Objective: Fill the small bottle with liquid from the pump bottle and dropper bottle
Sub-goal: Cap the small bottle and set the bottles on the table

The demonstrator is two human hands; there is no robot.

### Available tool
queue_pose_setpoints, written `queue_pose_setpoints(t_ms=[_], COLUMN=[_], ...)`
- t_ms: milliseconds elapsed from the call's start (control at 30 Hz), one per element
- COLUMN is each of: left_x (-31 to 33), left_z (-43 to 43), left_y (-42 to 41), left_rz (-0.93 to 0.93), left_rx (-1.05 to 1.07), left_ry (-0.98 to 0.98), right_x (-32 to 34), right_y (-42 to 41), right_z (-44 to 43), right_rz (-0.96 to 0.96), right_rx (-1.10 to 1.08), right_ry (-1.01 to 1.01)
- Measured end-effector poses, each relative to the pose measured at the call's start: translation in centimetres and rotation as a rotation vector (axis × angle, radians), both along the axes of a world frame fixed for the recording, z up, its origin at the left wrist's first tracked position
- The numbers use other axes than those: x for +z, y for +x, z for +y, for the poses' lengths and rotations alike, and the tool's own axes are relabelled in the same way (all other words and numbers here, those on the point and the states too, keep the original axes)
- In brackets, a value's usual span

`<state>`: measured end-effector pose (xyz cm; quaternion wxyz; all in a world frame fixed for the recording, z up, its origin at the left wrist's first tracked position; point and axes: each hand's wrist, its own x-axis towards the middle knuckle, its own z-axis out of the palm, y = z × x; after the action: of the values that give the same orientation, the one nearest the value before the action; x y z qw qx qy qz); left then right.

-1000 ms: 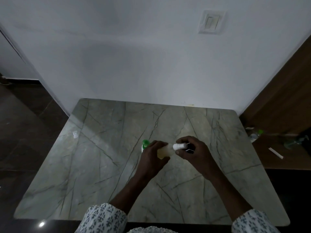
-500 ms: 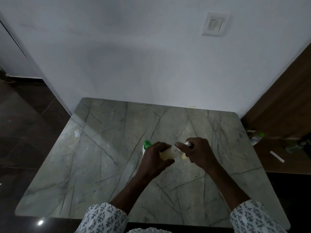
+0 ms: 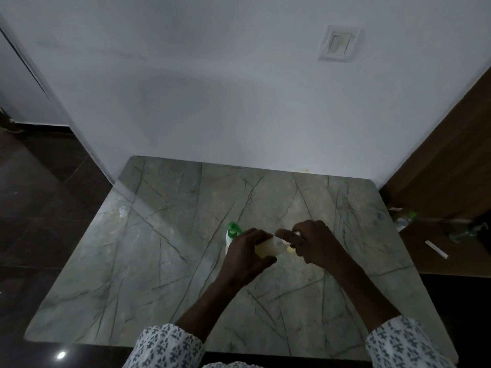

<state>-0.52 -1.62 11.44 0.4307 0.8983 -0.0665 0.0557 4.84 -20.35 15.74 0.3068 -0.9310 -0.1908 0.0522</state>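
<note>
Marble tabletop (image 3: 159, 261) against white wall (image 3: 212, 102). Left hand (image 3: 245, 257) grips small bottle (image 3: 267, 248), tilted, above tabletop; right hand (image 3: 316, 243) pinches white piece (image 3: 297, 233) at its mouth. Pump bottle (image 3: 233, 231) just behind. Bottle likely light, slick; hold by body.

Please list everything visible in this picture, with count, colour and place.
table: 1, grey-green marble, against the wall
pump bottle: 1, white, green pump, on table behind left hand
small bottle: 1, pale yellowish, in left hand
white piece: 1, white, in right hand, unclear
wall switch: 1, white, upper right
green-capped bottle: 1, clear, brown side surface
white stick: 1, white, same surface
sleeves: 2, white, dark print, bottom edge
left hand: 1, grips small bottle
right hand: 1, pinches white piece
</note>
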Motion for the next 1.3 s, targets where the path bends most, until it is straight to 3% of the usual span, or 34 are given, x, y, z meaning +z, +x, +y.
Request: queue_pose_setpoints(t_ms=[100,167,400,500,600,733,867,1000,1100,1300], left_x=[0.0,0.1,-0.2,-0.3,-0.3,-0.4,-0.4,-0.6,-0.7,-0.3], left_z=[0.1,0.2,0.2,0.2,0.3,0.2,-0.1,0.0,0.2,0.4], left_y=[0.1,0.2,-0.1,-0.1,0.0,0.0,0.0,0.2,0.3,0.6], left_rz=[0.005,0.005,0.027,0.032,0.045,0.038,0.033,0.062,0.077,0.094], left_rx=[0.016,0.021,0.032,0.041,0.042,0.031,0.024,0.016,0.007,0.057], left_ry=[-0.008,-0.005,-0.028,-0.049,-0.061,-0.068,-0.057,-0.070,-0.064,-0.100], right_x=[0.1,-0.2,-0.6,-0.4,-0.7,-0.8,-1.5,-0.7,-0.9,-2.1], right_y=[-0.2,0.0,-0.4,-0.6,-0.1,0.1,0.0,-0.3,-0.2,-0.9], right_z=[-0.4,-0.6,0.2,-0.1,-0.2,0.0,0.2,-0.5,-0.8,0.2], right_rz=[0.059,-0.035,-0.116,0.013,-0.103,-0.111,-0.193,0.046,-0.061,-0.090], right_rx=[0.151,0.247,-0.043,0.073,0.220,0.118,-0.048,0.089,0.196,-0.037], right_ry=[0.060,0.057,-0.011,0.149,0.145,0.122,-0.051,0.155,0.134,0.181])
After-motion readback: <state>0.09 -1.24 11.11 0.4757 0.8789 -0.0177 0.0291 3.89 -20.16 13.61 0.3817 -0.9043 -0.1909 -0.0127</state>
